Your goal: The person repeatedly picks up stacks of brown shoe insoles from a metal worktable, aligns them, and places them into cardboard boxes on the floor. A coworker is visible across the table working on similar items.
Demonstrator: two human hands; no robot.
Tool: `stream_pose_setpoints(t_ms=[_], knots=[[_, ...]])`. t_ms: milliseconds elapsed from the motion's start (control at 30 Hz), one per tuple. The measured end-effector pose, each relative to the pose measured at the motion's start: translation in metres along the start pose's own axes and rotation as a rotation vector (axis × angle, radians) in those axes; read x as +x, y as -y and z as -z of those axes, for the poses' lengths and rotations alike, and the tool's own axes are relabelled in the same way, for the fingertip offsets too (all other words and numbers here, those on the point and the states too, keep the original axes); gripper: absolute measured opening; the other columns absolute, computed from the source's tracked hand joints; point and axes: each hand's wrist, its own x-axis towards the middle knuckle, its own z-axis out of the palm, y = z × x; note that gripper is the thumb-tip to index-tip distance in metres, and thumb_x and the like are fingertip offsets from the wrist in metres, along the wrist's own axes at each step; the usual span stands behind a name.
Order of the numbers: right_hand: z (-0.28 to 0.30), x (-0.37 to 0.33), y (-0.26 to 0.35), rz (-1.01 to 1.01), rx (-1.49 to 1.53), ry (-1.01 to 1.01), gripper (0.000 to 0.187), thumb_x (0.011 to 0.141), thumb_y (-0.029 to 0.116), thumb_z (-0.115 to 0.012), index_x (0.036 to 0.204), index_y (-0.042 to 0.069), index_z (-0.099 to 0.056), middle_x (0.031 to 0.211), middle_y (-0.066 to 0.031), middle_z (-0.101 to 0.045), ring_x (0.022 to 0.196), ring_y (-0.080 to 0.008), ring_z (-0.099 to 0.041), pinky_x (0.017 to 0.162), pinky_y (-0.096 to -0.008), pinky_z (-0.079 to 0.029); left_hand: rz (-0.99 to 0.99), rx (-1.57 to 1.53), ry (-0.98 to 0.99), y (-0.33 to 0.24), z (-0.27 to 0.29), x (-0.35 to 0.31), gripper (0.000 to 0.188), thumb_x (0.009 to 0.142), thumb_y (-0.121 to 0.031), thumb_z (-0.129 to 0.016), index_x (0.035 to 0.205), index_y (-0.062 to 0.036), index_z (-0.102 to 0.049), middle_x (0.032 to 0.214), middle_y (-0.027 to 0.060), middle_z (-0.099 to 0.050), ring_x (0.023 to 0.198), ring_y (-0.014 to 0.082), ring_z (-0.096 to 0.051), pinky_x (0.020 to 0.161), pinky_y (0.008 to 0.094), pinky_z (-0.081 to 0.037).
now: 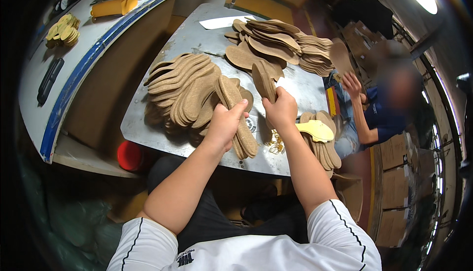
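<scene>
My left hand (225, 127) is closed round a thin stack of brown shoe insoles (228, 91), held tilted above the near part of the metal table (185, 39). A second small stack of brown insoles (263, 79) stands nearly upright in my closed right hand (283, 109), apart from the first. Left of my hands lies a big fanned pile of insoles (180, 88). Beyond them is another heap of insoles (276, 39). By my right forearm, a yellow sole-shaped piece (316, 130) rests on more insoles (326, 153), near some small yellow bands (276, 144).
A co-worker in a dark blue shirt (389, 110) sits at the right, holding up one insole (341, 57). At left a white bench (81, 69) carries a black tool (50, 81), a yellow holder (116, 7) and yellow pieces (63, 30). A red round object (130, 155) is below.
</scene>
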Motion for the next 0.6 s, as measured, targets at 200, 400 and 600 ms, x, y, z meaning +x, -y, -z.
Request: stream_pose_setpoints(t_ms=[200,400,600], knots=[[0.04,-0.051,0.018,0.146,0.085,-0.154,0.033,0.085,0.018,-0.091,0.1,-0.001,-0.07,0.096,-0.0233,-0.074,0.088,-0.0471,-0.072,0.079,-0.0544,-0.057,-0.044,-0.028,0.107,-0.003,-0.004,-0.006,0.04,0.113,-0.037,-0.077,0.128,-0.0001,-0.075,0.11,0.0104,-0.077,0.098,0.0173,-0.072,0.084,0.0378,-0.061],[0.073,-0.095,0.035,0.183,0.185,-0.156,0.028,0.083,0.011,-0.089,0.104,0.003,-0.073,0.1,-0.0164,-0.075,0.098,-0.042,-0.073,0.085,-0.0528,-0.058,-0.119,-0.081,0.194,0.006,-0.015,-0.015,0.041,0.117,-0.038,-0.073,0.135,-0.0008,-0.071,0.114,0.0078,-0.077,0.102,0.0165,-0.072,0.092,0.0368,-0.06],[0.09,-0.113,0.04,0.219,0.175,-0.217,0.029,0.082,0.008,-0.087,0.108,0.004,-0.074,0.105,-0.0143,-0.076,0.101,-0.0402,-0.074,0.089,-0.0508,-0.059,-0.184,-0.078,0.292,0.011,-0.019,-0.026,0.053,0.115,-0.04,-0.077,0.148,-0.0006,-0.063,0.131,0.008,-0.075,0.116,0.0177,-0.072,0.102,0.0367,-0.06]])
